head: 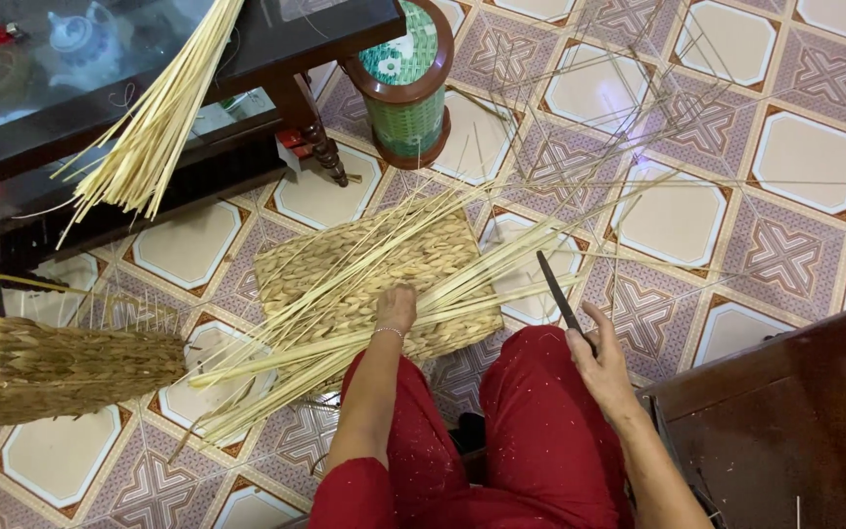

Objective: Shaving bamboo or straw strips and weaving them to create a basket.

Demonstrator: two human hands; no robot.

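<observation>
2 hands are seen: left hand (396,307) pressed, seemingly flat, on straw stalks (364,304) running leftward-down; right hand (594,358) clamped on dark blade (558,291).

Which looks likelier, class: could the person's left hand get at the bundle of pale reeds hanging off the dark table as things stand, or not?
Probably not without leaning. The left hand rests on loose straw strips over the woven mat, while the reed bundle hangs well up and leftward. Nothing blocks the way; only the stretch counts against it.
</observation>
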